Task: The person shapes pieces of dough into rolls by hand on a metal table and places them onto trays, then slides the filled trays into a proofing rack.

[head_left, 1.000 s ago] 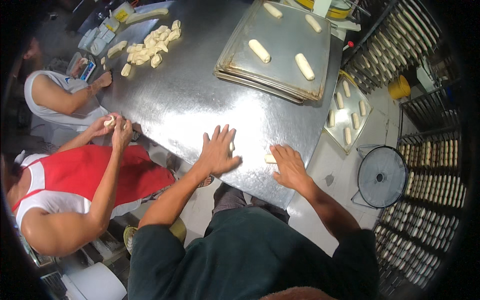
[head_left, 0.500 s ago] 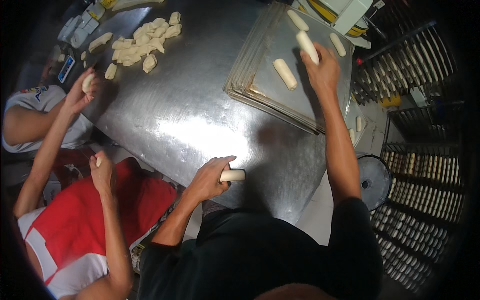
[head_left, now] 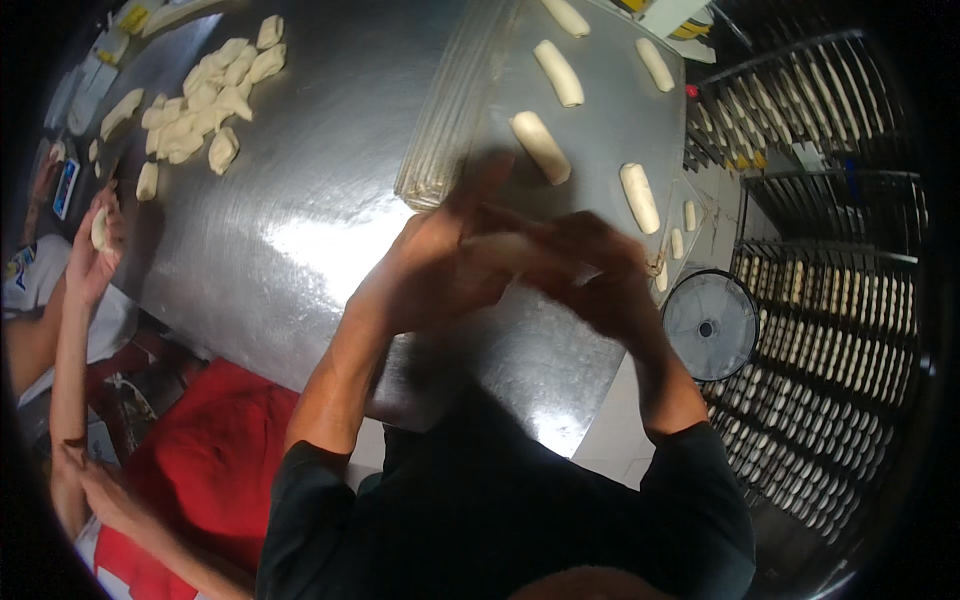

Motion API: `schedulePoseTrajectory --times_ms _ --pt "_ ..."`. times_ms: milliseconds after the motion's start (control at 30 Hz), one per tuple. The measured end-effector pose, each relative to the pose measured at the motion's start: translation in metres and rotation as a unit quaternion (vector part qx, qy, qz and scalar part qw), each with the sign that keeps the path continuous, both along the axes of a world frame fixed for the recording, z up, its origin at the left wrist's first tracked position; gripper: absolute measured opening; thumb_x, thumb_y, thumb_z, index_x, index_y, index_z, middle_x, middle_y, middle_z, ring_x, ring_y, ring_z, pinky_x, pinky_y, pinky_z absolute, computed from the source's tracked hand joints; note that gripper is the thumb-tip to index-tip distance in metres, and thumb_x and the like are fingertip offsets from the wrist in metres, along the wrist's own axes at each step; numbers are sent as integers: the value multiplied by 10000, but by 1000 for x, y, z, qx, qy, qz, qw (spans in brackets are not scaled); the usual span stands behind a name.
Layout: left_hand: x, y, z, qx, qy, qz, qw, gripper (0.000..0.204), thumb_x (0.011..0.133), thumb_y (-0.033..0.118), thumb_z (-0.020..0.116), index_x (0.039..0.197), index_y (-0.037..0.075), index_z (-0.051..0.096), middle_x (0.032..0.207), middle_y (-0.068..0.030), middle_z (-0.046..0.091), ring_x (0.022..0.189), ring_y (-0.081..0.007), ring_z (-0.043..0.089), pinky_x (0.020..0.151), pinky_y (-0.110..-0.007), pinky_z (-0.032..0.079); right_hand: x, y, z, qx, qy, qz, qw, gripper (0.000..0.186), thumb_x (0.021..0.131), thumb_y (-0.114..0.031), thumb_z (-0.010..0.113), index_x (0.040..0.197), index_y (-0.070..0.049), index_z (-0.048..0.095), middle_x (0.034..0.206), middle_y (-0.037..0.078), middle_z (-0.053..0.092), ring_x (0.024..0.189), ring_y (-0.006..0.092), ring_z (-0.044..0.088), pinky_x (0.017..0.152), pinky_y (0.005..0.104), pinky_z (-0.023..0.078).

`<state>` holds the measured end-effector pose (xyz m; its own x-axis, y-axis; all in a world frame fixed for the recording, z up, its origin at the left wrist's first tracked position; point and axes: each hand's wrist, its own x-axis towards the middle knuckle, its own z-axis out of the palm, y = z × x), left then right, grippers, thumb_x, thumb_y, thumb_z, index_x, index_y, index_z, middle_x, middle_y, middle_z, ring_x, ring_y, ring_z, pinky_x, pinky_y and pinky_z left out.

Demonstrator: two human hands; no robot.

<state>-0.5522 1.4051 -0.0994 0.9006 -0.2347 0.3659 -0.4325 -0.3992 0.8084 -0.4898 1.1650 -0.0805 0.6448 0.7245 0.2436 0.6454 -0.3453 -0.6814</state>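
My left hand (head_left: 435, 265) and my right hand (head_left: 595, 265) meet above the near side of the stacked trays, both smeared by motion. Between them is a pale dough roll (head_left: 500, 252), mostly covered by fingers; both hands appear closed around it. Just beyond, the top metal tray (head_left: 600, 125) carries several smooth dough rolls set apart. One dough roll (head_left: 540, 147) lies closest to my left fingertips, while another dough roll (head_left: 640, 198) rests near the tray's right edge, beyond my right hand.
A heap of dough pieces (head_left: 205, 105) sits on the steel table (head_left: 330, 190) at far left. Beside me, a co-worker's hand (head_left: 95, 250) holds dough. At right stand a round grey lidded bin (head_left: 708, 325) and racks (head_left: 830, 300) filled with dough rolls.
My right hand has let go of its roll on the tray and come back to my left hand. My left hand has moved up and forward with its roll. The view has shifted right.
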Motion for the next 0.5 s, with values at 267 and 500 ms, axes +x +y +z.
schedulePoseTrajectory --times_ms 267,500 --pt "1 -8 76 -344 -79 -222 909 490 788 176 847 1247 99 692 1313 -144 669 1282 -350 592 1074 -505 503 157 -72 -49 -42 -5 -433 901 459 818 -262 885 1161 19 766 1153 230 747 1053 294 729 944 387 549" --pt "2 9 92 -346 -65 -183 918 558 779 205 849 1283 61 658 1329 -190 640 1297 -392 569 1081 -516 485 266 3 -41 -46 -172 -294 939 702 836 -498 804 1251 59 696 1200 293 716 1131 406 703 1014 443 526"
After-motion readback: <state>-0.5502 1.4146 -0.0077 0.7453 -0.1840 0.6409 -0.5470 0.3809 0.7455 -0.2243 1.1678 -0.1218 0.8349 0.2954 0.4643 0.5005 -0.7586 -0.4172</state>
